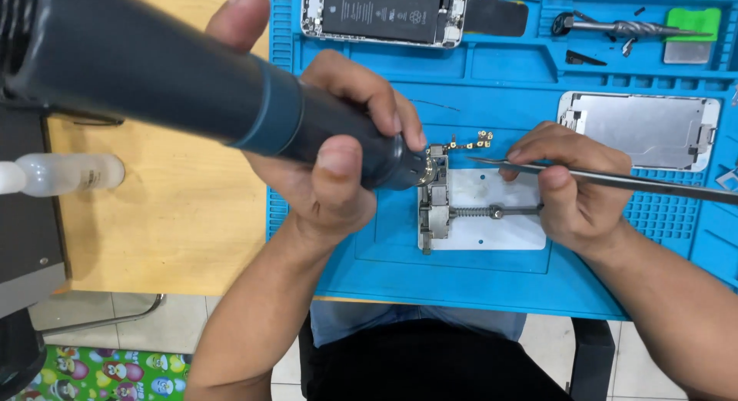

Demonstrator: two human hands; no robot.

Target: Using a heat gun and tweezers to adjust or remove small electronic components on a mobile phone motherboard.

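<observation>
Blue repair mat [492, 278] over wooden bench. My left hand [338, 155] wraps fully round the dark hot-air gun [231, 93], thumb on top, nozzle down at the small clamped part [437, 170]. My right hand [573, 189] pinches thin metal tweezers [607, 178], tips near the gold flex strip [473, 143]. Part sits in a white spring-clamp holder [480, 212], mid-mat. An opened phone [384, 13] lies above.

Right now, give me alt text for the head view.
The left hand aims a dark hot-air tool at a small part clamped in a white holder on a blue work mat. The right hand holds thin tweezers pointing at the same spot.
</observation>
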